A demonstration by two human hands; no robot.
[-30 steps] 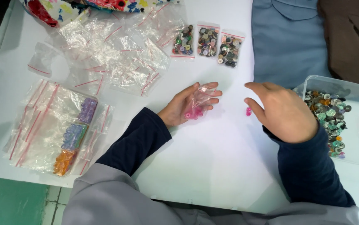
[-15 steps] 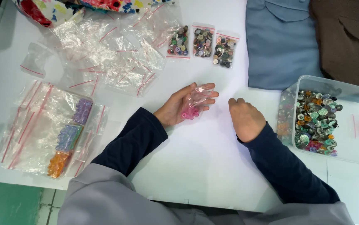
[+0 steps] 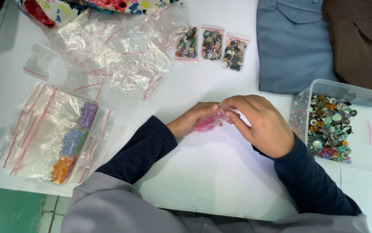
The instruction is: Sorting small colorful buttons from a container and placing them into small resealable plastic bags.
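My left hand lies palm up on the white table and holds a small clear zip bag of pink buttons. My right hand has come over it, and its fingertips pinch the top of that same bag. Both hands meet near the table's middle. To the right stands a clear plastic box holding several mixed buttons.
Three small bags of mixed buttons lie at the back. A heap of empty zip bags sits back left. A large bag with purple, blue and orange buttons lies at left. Folded blue and brown garments lie back right.
My right hand moved left from beside the plastic box to the pink bag and took hold of its top. My left hand stayed put with the bag.
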